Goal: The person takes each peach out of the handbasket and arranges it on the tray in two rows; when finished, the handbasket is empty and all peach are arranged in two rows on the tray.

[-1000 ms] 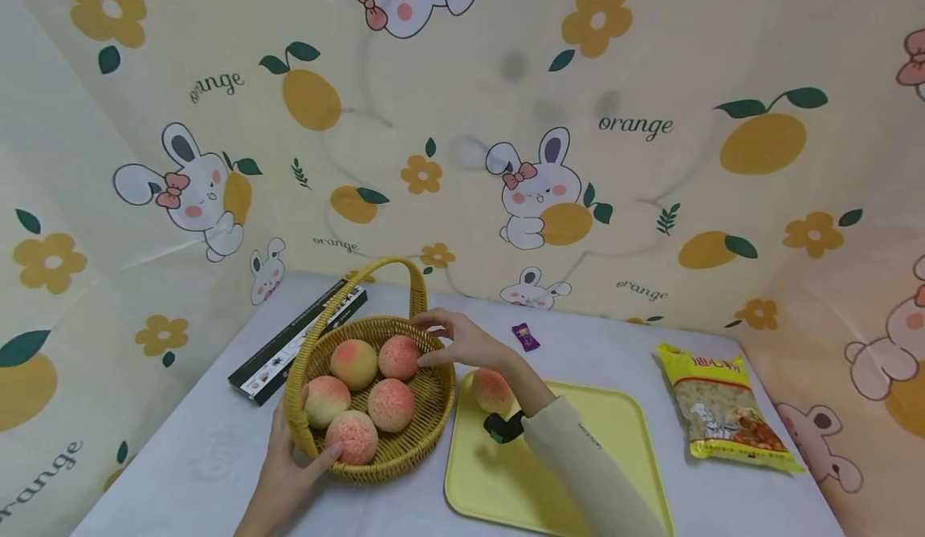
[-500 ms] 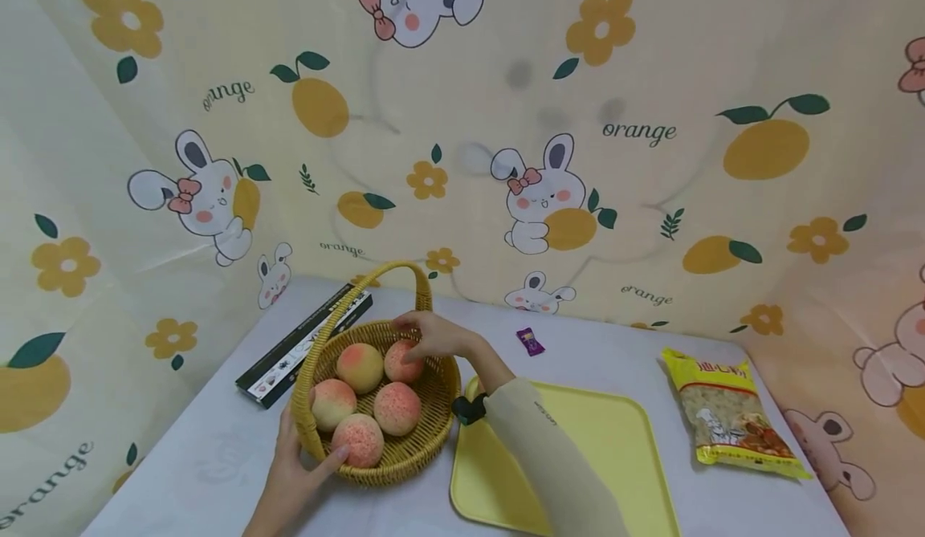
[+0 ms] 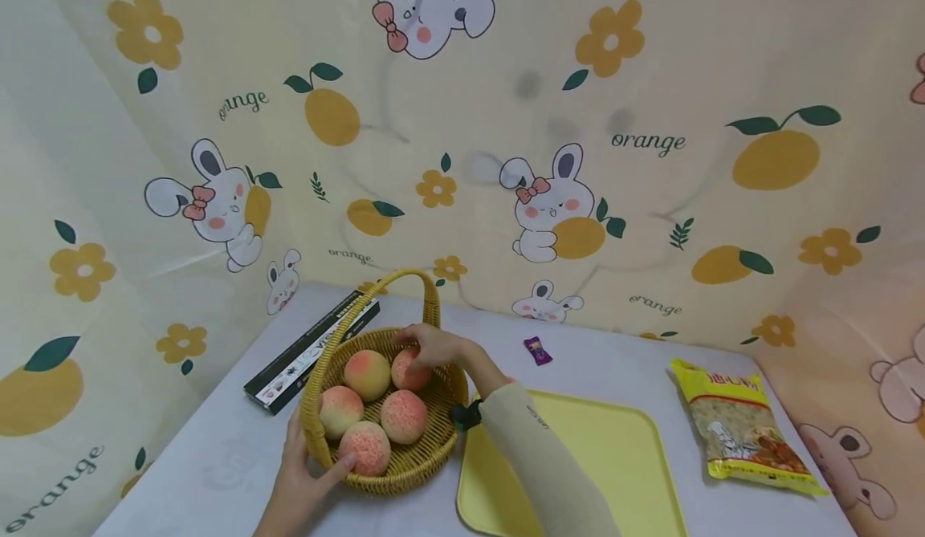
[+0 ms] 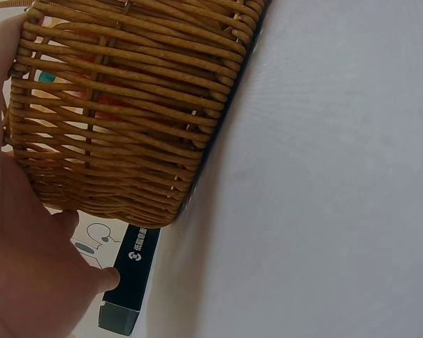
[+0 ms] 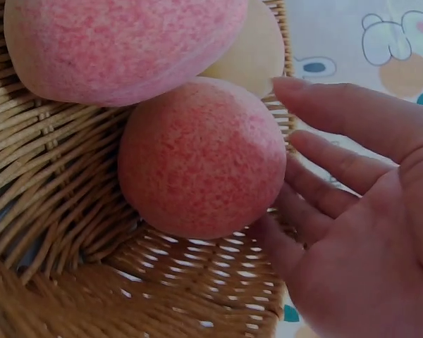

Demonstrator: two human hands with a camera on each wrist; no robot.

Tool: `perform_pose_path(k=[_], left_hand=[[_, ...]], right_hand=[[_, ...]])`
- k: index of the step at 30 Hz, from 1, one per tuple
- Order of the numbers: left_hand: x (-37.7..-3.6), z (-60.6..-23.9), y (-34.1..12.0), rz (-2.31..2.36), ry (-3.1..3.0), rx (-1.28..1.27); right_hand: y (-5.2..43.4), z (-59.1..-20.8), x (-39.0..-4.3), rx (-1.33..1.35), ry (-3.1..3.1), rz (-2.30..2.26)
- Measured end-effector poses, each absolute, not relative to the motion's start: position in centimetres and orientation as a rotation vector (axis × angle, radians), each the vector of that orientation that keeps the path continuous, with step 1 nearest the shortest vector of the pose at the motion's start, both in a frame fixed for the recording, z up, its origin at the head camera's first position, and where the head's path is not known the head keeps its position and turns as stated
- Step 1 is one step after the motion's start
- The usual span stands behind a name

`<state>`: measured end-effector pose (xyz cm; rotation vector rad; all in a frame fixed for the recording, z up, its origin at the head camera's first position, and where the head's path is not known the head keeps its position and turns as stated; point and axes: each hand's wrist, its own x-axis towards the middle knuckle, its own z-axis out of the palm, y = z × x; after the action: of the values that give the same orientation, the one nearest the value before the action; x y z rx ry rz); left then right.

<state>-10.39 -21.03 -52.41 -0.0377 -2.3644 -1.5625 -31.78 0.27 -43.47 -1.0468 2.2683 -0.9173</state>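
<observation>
Wicker everywhere in the wrist views: a round woven basket (image 3: 405, 461) with an arched handle sits on the pale table (image 3: 217, 457), and five peaches lie inside it. The right hand (image 3: 433, 346) is over the far side of the basket, right at the back peach (image 3: 409, 373). From the right wrist camera that peach (image 5: 201, 158) fills the frame, and the fingers (image 5: 338, 116) are straight and spread apart, lying alongside the fruit with the fingertips just at its skin; nothing is curled round it, so no grasp there. A second peach (image 5: 120, 46) presses in above it.

Over on the near side, the left hand (image 3: 307, 473) steadies the basket. Its palm lies against the outer wall and the thumb comes over the rim beside the front peach (image 3: 366, 447). The left wrist camera shows the weave (image 4: 127, 105) hard against the palm (image 4: 28, 267), fingers relaxed along the wall rather than clenched.

Behind the basket lies a long dark box (image 3: 311, 352), partly hidden by the handle. To the right, just beside the basket, is a yellow tray (image 3: 614, 457), the right sleeve (image 3: 535, 457) crossing its near corner. A small purple sweet wrapper (image 3: 538, 351) lies beyond the tray, and a yellow snack packet (image 3: 744, 429) rests well off to the right.
</observation>
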Motion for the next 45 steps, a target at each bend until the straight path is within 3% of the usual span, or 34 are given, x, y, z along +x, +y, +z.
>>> perform_pose_path(k=[10,27,45], left_hand=[[-10.1,-52.0,-20.9,-1.503,-2.417,-0.003],[-10.4,-52.4,-21.0,-1.491,-2.401,-0.008],[-10.3,-51.9,-20.8,-1.485,-2.454,0.025]], right_hand=[[0.1,-44.0,-31.5,-1.125,2.275,-0.783],[0.0,-44.2,-31.1,-0.960,2.272,-0.770],[2.7,-42.3,-31.2,-1.180,2.251,-1.029]])
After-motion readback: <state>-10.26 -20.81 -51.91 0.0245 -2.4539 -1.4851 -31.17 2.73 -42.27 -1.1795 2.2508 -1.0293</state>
